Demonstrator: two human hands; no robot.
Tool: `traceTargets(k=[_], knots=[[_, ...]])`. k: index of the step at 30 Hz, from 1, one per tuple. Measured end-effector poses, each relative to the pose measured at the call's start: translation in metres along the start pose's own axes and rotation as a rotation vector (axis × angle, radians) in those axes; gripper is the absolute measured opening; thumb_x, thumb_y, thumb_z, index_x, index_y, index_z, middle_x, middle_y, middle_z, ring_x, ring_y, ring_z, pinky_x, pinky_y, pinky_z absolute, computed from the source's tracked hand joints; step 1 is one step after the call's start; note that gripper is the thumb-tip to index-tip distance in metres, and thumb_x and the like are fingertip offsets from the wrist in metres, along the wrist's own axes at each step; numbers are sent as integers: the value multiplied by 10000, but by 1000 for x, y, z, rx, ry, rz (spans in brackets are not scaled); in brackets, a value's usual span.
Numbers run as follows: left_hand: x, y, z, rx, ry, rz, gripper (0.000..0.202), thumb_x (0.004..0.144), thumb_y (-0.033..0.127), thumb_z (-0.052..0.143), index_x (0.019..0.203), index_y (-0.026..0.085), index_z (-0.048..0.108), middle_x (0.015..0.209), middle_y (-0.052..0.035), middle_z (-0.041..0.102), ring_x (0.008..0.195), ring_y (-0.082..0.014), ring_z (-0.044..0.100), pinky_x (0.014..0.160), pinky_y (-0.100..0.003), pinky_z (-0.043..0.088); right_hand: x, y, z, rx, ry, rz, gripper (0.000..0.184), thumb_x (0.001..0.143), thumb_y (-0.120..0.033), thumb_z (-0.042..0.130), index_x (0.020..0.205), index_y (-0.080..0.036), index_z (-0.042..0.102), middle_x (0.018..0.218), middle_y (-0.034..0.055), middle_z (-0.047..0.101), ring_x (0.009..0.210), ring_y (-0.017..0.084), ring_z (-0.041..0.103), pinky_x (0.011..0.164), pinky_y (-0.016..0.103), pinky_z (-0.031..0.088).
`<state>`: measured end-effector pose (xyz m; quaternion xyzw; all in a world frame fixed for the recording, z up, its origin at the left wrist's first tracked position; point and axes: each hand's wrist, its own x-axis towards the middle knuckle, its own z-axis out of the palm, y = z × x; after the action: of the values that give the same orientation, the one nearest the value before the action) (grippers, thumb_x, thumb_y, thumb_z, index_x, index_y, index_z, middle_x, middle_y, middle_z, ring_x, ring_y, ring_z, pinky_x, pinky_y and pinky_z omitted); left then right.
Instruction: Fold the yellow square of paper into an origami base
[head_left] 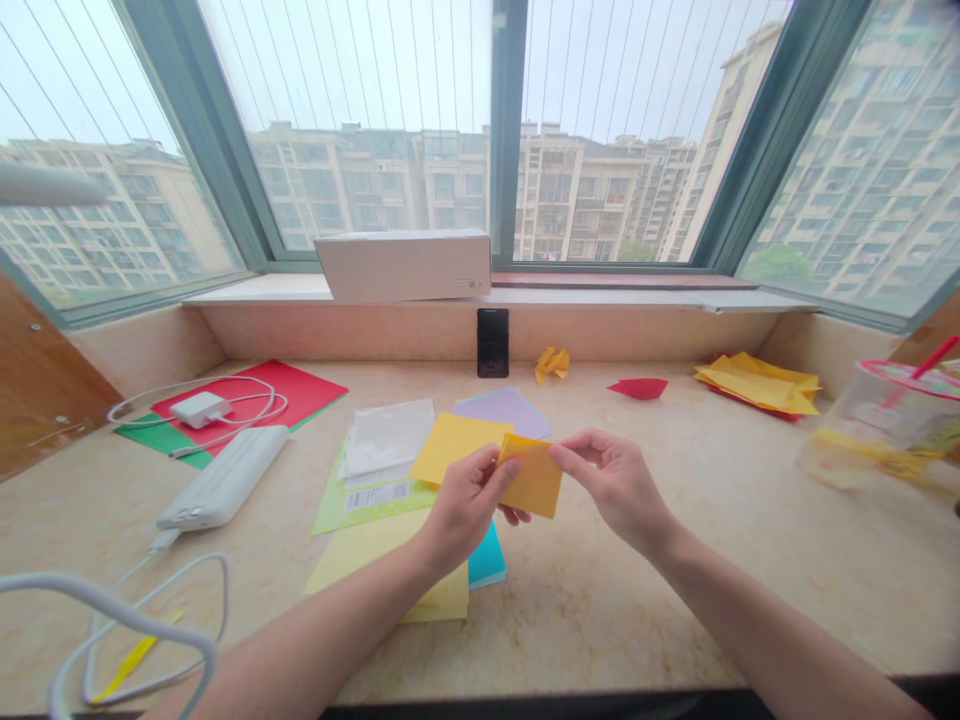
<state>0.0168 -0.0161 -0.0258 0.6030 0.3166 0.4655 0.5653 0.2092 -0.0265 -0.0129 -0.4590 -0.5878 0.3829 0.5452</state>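
Observation:
My left hand (pixel 466 505) and my right hand (pixel 619 490) pinch a small orange-yellow paper square (pixel 534 478) between them, holding it above the marble counter. Its creases are hard to make out. Under my left hand lie a yellow paper sheet (pixel 456 448), a pale yellow sheet (pixel 367 545) and a cyan sheet (pixel 487 558), partly hidden by my wrist. A lilac sheet (pixel 504 412) lies beyond them. Left of these are a green sheet with a barcode label (pixel 375 496) and a clear plastic sleeve (pixel 386 438).
A white power bank (pixel 223 478) and charger (pixel 201 408) with cables lie left, on red and green paper (pixel 300 390). Along the back are a black phone (pixel 493 342), crumpled yellow paper (pixel 551 364), a red paper piece (pixel 639 388) and a yellow paper pile (pixel 757 384). A plastic cup (pixel 885 425) stands right.

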Motion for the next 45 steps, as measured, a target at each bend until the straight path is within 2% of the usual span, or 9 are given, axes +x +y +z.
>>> traceTargets(k=[5, 11, 16, 22, 27, 30, 36, 41, 45], knots=[[2, 3, -3, 76, -2, -55, 385, 870, 497, 657, 816, 120, 603, 615, -34, 671, 441, -134, 638, 403, -201, 474, 3, 4, 2, 120, -186, 116, 383, 813, -553, 695, 845, -171, 691, 771, 66, 774, 737, 224, 741, 693, 342, 591], [5, 5, -8, 104, 69, -88, 415, 855, 538, 649, 738, 148, 568, 521, -10, 645, 385, -132, 608, 367, -190, 432, 3, 11, 5, 145, -163, 100, 350, 832, -531, 690, 829, -184, 646, 735, 59, 762, 699, 223, 741, 642, 328, 589], [2, 4, -6, 270, -19, -138, 423, 788, 532, 721, 664, 160, 563, 468, 24, 592, 355, -109, 563, 339, -163, 361, 2, 15, 6, 191, -332, 167, 343, 828, -504, 697, 968, -193, 661, 797, 48, 768, 720, 218, 744, 667, 344, 598], [4, 7, -5, 132, -25, -53, 393, 835, 523, 675, 761, 142, 618, 635, -22, 663, 484, -120, 608, 452, -214, 493, 4, 14, 8, 238, -143, 83, 306, 838, -502, 694, 842, -215, 589, 753, 18, 751, 661, 194, 725, 622, 306, 572], [6, 6, -8, 222, 6, -4, 327, 858, 436, 669, 741, 131, 664, 644, -13, 635, 513, -110, 593, 494, -214, 498, 5, 15, 7, 266, -227, 131, 334, 864, -537, 647, 922, -210, 614, 760, 30, 750, 646, 203, 722, 625, 323, 572], [6, 4, -6, 250, 3, -23, 322, 860, 426, 666, 735, 129, 656, 629, -12, 631, 504, -106, 590, 477, -201, 480, 3, 18, 10, 217, -185, 110, 359, 861, -551, 645, 879, -193, 647, 751, 38, 740, 633, 195, 705, 597, 302, 557], [5, -2, -1, 28, -217, -197, 432, 853, 538, 646, 922, 111, 650, 734, -74, 711, 582, -168, 699, 527, -247, 537, 3, 22, 18, 159, 58, 34, 436, 849, -617, 626, 829, -182, 625, 731, 40, 718, 588, 166, 643, 520, 258, 490], [4, -3, -3, 122, -144, -180, 435, 862, 539, 638, 797, 109, 627, 677, -87, 707, 539, -167, 688, 483, -233, 514, 11, 20, 8, 166, -29, 70, 425, 788, -595, 709, 844, -177, 654, 766, 53, 742, 702, 189, 677, 656, 285, 524], [1, 3, -3, 115, -131, -102, 479, 895, 576, 566, 778, 114, 613, 690, -87, 703, 521, -163, 685, 467, -229, 508, 14, 19, 2, 152, 0, 85, 409, 764, -564, 751, 842, -172, 666, 744, 47, 740, 704, 176, 670, 670, 276, 513]])
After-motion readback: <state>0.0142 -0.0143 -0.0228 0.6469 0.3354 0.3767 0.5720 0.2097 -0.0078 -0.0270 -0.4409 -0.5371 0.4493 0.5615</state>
